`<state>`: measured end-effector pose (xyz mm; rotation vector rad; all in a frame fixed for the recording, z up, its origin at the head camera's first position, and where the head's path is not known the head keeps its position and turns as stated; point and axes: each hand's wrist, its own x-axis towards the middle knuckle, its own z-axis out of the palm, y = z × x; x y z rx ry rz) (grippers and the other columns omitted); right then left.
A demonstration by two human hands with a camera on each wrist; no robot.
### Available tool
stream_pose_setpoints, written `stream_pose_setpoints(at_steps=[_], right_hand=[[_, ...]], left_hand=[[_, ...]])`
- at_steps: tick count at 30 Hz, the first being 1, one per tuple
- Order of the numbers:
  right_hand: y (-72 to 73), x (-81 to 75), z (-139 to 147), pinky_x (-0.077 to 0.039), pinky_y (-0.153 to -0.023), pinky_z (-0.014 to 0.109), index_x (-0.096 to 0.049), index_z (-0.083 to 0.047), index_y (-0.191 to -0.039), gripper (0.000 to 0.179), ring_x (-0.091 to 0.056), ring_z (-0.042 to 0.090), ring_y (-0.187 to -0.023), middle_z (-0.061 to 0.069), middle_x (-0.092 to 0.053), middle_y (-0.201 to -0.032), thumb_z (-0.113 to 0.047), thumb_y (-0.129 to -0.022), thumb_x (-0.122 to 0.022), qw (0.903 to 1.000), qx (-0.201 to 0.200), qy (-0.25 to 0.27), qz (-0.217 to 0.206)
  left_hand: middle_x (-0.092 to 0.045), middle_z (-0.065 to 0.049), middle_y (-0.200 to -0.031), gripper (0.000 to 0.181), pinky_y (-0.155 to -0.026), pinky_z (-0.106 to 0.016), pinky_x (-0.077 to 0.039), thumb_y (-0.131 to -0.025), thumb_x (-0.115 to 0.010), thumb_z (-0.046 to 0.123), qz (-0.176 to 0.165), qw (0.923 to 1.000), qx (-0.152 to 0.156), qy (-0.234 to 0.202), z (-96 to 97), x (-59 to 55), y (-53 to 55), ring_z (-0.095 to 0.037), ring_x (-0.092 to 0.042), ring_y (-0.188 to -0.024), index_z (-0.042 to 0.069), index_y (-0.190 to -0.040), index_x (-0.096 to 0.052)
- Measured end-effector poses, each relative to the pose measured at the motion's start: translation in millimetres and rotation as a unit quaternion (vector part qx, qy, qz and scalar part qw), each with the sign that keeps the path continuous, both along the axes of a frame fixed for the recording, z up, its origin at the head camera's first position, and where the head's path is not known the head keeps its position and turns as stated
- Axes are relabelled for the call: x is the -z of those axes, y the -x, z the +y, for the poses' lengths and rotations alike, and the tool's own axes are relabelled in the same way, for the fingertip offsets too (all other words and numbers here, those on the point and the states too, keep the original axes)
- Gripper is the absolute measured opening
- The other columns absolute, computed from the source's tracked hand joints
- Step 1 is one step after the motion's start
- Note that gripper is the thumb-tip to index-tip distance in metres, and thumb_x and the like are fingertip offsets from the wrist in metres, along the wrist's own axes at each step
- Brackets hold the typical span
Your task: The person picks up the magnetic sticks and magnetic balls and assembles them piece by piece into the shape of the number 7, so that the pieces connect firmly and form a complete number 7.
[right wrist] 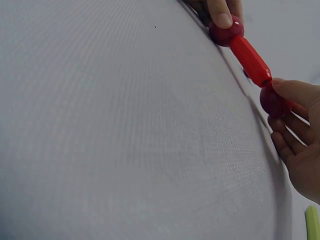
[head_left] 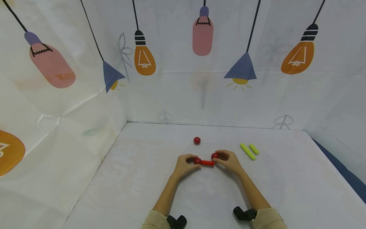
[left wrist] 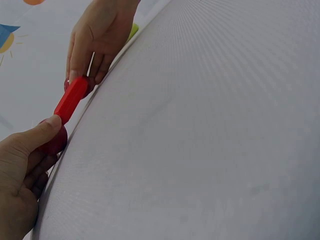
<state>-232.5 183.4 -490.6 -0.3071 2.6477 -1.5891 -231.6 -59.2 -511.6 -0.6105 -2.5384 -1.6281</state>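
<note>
My left hand (head_left: 183, 166) pinches a dark red ball (head_left: 197, 161) between thumb and fingers, low over the white table. From that ball a short bright red rod (head_left: 207, 163) points right, its near end against the ball. A second dark red ball (head_left: 215, 156) is pinched in my right hand (head_left: 230, 161), beside the rod's right end. In the right wrist view this ball (right wrist: 273, 101) looks close against the rod's end (right wrist: 251, 61); whether they touch I cannot tell. Fingers partly cover both balls.
Farther back on the table (head_left: 143, 178) lies a third red ball (head_left: 197, 140). Off to the right are two yellow-green rods, a longer one (head_left: 247, 151) and a shorter one (head_left: 254, 149). White sheets printed with lamps (head_left: 183, 95) close in the back and sides.
</note>
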Motion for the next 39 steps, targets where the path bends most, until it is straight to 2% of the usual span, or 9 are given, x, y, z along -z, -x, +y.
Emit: stream_pose_setpoints(at_steps=[8, 13, 18, 21, 27, 30, 35, 39], right_hand=[[-2.5, 2.6, 5, -0.049, -0.091, 0.042, -0.058, 0.003, -0.122, 0.047, -0.060, 0.031, -0.104, 0.019, -0.062, -0.116, -0.023, -0.085, -0.071, 1.0000, -0.006, -0.001, -0.001], [-5.8, 3.0, 8, -0.050, -0.089, 0.037, -0.058, 0.001, -0.121, 0.047, -0.060, 0.028, -0.103, 0.017, -0.063, -0.115, -0.024, -0.084, -0.071, 0.9999, -0.006, 0.003, -0.008], [-10.6, -1.0, 9, -0.050, -0.089, 0.038, -0.058, 0.003, -0.122, 0.047, -0.060, 0.029, -0.103, 0.018, -0.062, -0.115, -0.022, -0.084, -0.071, 0.9999, -0.007, 0.007, -0.013], [-16.1, -8.5, 7, -0.050, -0.089, 0.040, -0.057, 0.005, -0.121, 0.044, -0.060, 0.031, -0.103, 0.020, -0.062, -0.114, -0.018, -0.085, -0.070, 0.9998, -0.006, 0.010, -0.016], [-33.7, -35.3, -3, -0.049, -0.089, 0.045, -0.056, 0.011, -0.118, 0.039, -0.060, 0.037, -0.102, 0.025, -0.061, -0.112, -0.008, -0.085, -0.068, 0.9998, -0.015, 0.002, -0.013], [-38.9, -41.2, -5, -0.049, -0.090, 0.045, -0.056, 0.011, -0.118, 0.039, -0.060, 0.037, -0.102, 0.025, -0.061, -0.111, -0.007, -0.086, -0.067, 0.9998, -0.016, -0.004, -0.011], [-38.0, -37.5, -1, -0.049, -0.088, 0.046, -0.057, 0.011, -0.116, 0.039, -0.061, 0.036, -0.100, 0.024, -0.062, -0.109, -0.008, -0.085, -0.069, 0.9998, -0.020, 0.005, -0.005], [-32.0, -24.9, 4, -0.049, -0.088, 0.045, -0.057, 0.010, -0.116, 0.039, -0.061, 0.035, -0.100, 0.024, -0.063, -0.109, -0.008, -0.084, -0.069, 0.9997, -0.022, 0.010, -0.008]], left_hand=[[-0.070, -0.005, -0.103, 0.039, -0.089, -0.033, -0.048, -0.073, -0.081, 0.021, 0.008, 1.0000, -0.002, 0.001, -1.0, 0.1, -0.4, -0.018, -0.062, -0.098, 0.004, -0.106, -0.070], [-0.070, -0.004, -0.103, 0.038, -0.089, -0.032, -0.048, -0.072, -0.081, 0.021, 0.001, 1.0000, -0.003, 0.000, -0.7, -0.1, -0.2, -0.017, -0.062, -0.098, 0.005, -0.106, -0.070], [-0.070, -0.004, -0.103, 0.039, -0.090, -0.032, -0.048, -0.073, -0.081, 0.020, -0.004, 1.0000, -0.002, 0.000, -0.1, -0.6, -0.2, -0.017, -0.062, -0.099, 0.004, -0.107, -0.070], [-0.070, -0.004, -0.104, 0.039, -0.090, -0.032, -0.048, -0.073, -0.081, 0.020, -0.004, 1.0000, -0.001, 0.001, 0.1, -0.6, -0.5, -0.018, -0.062, -0.099, 0.004, -0.107, -0.070], [-0.070, -0.005, -0.103, 0.039, -0.090, -0.032, -0.048, -0.074, -0.080, 0.021, -0.004, 1.0000, -0.003, 0.000, 0.1, -0.5, -1.0, -0.018, -0.061, -0.098, 0.004, -0.107, -0.070], [-0.070, -0.005, -0.103, 0.039, -0.089, -0.032, -0.048, -0.073, -0.081, 0.020, -0.003, 1.0000, -0.005, -0.001, -0.2, -0.9, -0.8, -0.018, -0.062, -0.098, 0.003, -0.106, -0.070], [-0.070, -0.005, -0.102, 0.039, -0.089, -0.031, -0.048, -0.072, -0.081, 0.019, -0.003, 1.0000, -0.005, -0.006, 0.1, -0.8, -0.3, -0.018, -0.062, -0.097, 0.003, -0.106, -0.070], [-0.070, -0.004, -0.102, 0.039, -0.089, -0.031, -0.048, -0.072, -0.081, 0.019, -0.004, 1.0000, -0.007, -0.003, 0.8, 0.1, 0.2, -0.017, -0.062, -0.097, 0.004, -0.106, -0.070]])
